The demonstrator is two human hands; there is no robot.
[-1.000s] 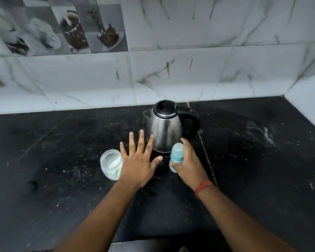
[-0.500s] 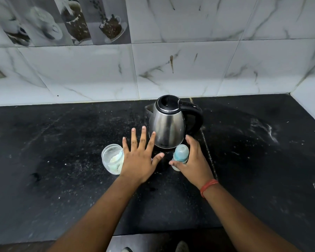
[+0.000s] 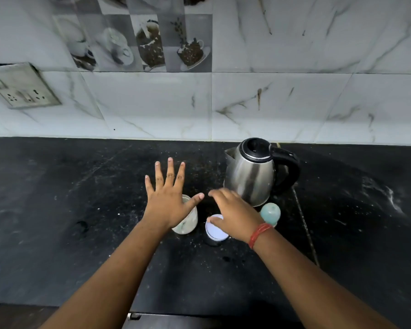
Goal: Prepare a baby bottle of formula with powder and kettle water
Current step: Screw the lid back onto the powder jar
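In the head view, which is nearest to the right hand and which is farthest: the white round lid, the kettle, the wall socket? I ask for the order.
From the right hand:
1. White round lid: partly under the hand, on its left; whether the fingers touch it cannot be told.
2. Kettle: just behind the hand, toward the wall.
3. Wall socket: far left, up on the tiles.

Wall: white marble-look tiles [image 3: 282, 103] with grey and brown veins, meeting a side wall at far right.
Decor: block of grey picture tiles [image 3: 147, 41] showing cups and coffee beans, upper left of centre.
Socket: metal switch plate [image 3: 22, 87] on the left wall.
Counter: black stone worktop [image 3: 57, 210], speckled with pale dust and smears.
Light: dim, soft.
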